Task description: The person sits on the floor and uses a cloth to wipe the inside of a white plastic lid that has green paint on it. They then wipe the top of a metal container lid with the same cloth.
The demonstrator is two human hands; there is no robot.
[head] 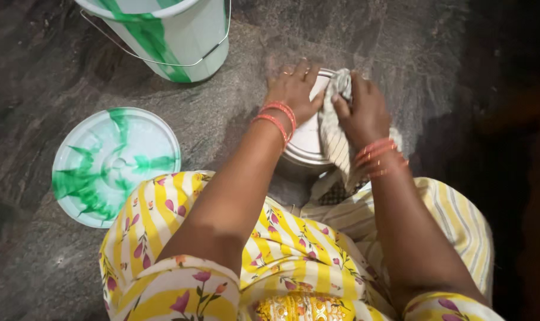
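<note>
Head view: left hand (292, 89) spread flat, pressing round shiny steel vessel (305, 145) on dark stone floor (38, 71). Right hand (360, 110) curled, pinching pale striped cloth (332, 128) against vessel. Green-white plastic bucket (175, 41) and round lid (112, 166) nearby.

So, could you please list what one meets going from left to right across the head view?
Lid → bucket → left hand → steel pot → cloth → right hand.
</note>
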